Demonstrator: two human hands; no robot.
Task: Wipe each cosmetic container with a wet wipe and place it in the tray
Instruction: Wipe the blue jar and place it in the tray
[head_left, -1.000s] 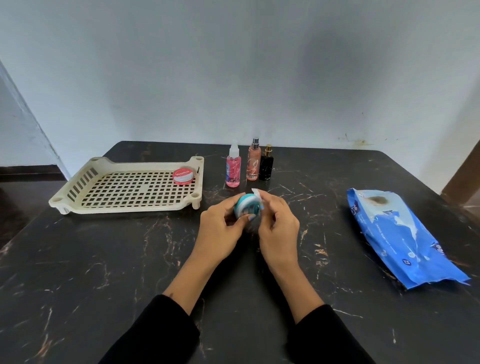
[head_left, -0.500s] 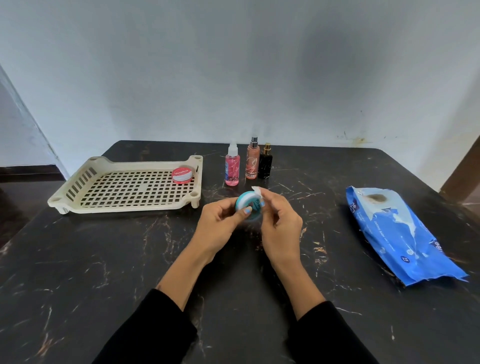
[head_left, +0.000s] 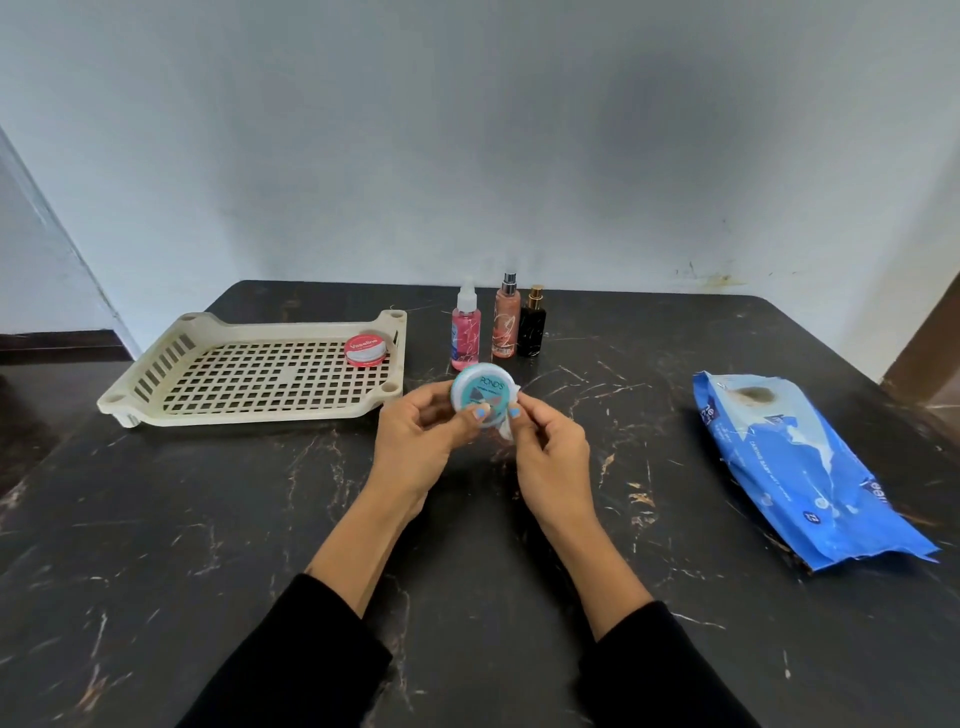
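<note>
Nearest us, two black sleeves (head_left: 291, 654) run fwd over the dark marble table (head_left: 156, 545). Our left hand (head_left: 415, 441) has its fingers curled round the Pond's jar (head_left: 483, 396), thumb on the lower rim, lid tilted up twd the camera so the label reads. Our right hand (head_left: 550, 457) pinches a small white wet wipe (head_left: 506, 428) btw thumb and fingers, pressed against the jar's right edge; most of the wipe is hidden behind the fingers. Both are held up over the table's middle, just right of the tray's near corner.

Out to the right lies the blue wet-wipe pack (head_left: 800, 467), flat, well apart from the hands.

Further back, the cream slotted tray (head_left: 171, 364) sits on the left w/ one item in it: a red Vaseline tin (head_left: 366, 351) at its far right corner. Behind the jar, three bottles stand upright in a row, near each other: pink spray bottle (head_left: 465, 332), peach mist bottle (head_left: 505, 325), black perfume bottle (head_left: 532, 327).

Progress, as we judge it: one container done and in the tray, the Pond's jar mid-wipe and not yet placed, three bottles untouched. So approx. a fifth done; four placements left.
</note>
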